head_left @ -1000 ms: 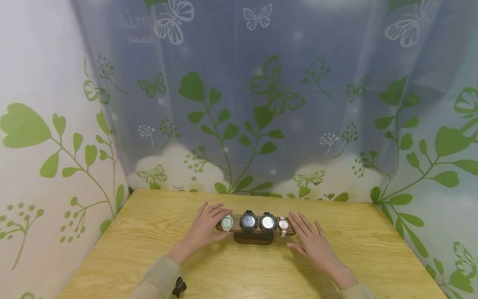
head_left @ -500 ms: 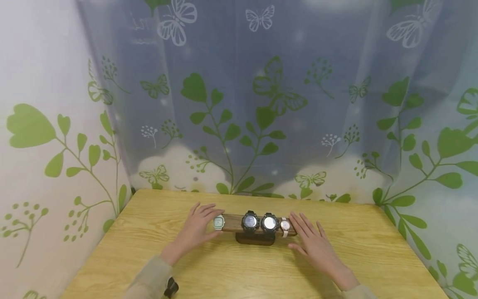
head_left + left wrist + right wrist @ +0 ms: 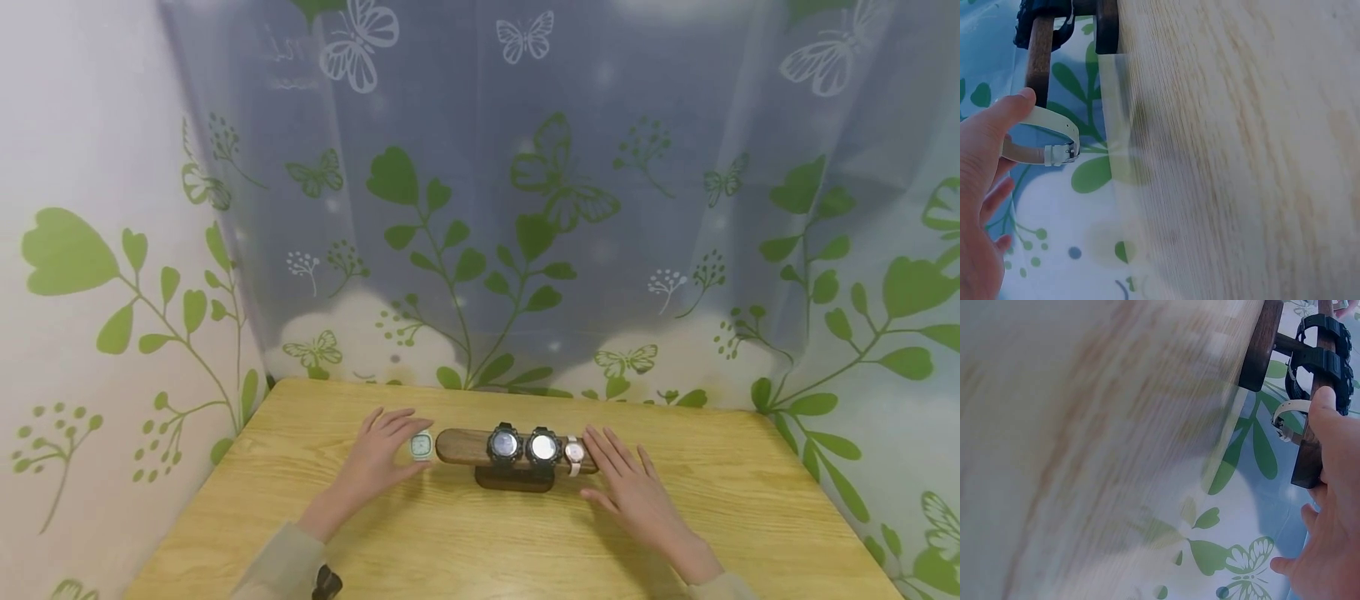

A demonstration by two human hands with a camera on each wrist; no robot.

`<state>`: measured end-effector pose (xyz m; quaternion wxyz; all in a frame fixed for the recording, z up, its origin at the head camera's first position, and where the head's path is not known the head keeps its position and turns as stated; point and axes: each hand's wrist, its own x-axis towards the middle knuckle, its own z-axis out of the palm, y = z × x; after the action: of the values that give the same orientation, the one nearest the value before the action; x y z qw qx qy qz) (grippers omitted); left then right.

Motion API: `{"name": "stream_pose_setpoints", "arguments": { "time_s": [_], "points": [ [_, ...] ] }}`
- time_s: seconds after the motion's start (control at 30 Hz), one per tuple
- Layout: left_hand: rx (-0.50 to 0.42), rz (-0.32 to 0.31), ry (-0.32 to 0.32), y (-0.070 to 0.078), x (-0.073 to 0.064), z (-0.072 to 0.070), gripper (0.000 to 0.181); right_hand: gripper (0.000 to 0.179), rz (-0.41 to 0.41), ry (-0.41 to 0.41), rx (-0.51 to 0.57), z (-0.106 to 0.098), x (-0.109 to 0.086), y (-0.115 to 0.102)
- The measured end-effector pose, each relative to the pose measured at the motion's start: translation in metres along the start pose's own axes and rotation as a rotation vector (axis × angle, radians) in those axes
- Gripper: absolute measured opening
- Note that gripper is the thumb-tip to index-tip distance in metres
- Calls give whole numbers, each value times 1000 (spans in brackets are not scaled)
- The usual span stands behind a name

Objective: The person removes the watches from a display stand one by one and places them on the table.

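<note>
A mint-green wristwatch (image 3: 422, 445) hangs between the thumb and fingers of my left hand (image 3: 371, 462), just off the left end of a wooden watch stand (image 3: 461, 447). In the left wrist view its buckled strap (image 3: 1055, 155) forms a closed loop, with the thumb at its upper edge. My right hand (image 3: 637, 500) holds the right end of the stand, its thumb and fingers about the bar in the right wrist view. Beside those fingers a white-strapped watch (image 3: 574, 451) sits on the bar. Two black watches (image 3: 505, 444) are round the bar's middle.
The stand's dark base (image 3: 514, 478) rests on a wood-grain table (image 3: 480, 542). Behind and at both sides hangs a curtain (image 3: 465, 208) printed with leaves and butterflies. A small black object (image 3: 327, 582) shows at the left sleeve.
My left hand has drawn the mint-green watch leftward along the bar and off its end, baring the bar's left part. The right hand keeps its place at the other end.
</note>
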<state>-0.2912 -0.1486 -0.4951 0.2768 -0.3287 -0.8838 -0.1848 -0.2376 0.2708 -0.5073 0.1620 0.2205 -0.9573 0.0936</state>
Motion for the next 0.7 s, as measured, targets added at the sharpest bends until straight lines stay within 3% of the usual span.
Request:
{"name": "stream_pose_setpoints", "arguments": {
  "time_s": [0.4,0.7],
  "points": [
    [-27,-30,-5,9,-14,-9,63,84,-9,8,1,1,1,1],
    [-37,-64,-94,22,-23,-15,63,84,-3,-2,3,0,1,1]
  ]
}}
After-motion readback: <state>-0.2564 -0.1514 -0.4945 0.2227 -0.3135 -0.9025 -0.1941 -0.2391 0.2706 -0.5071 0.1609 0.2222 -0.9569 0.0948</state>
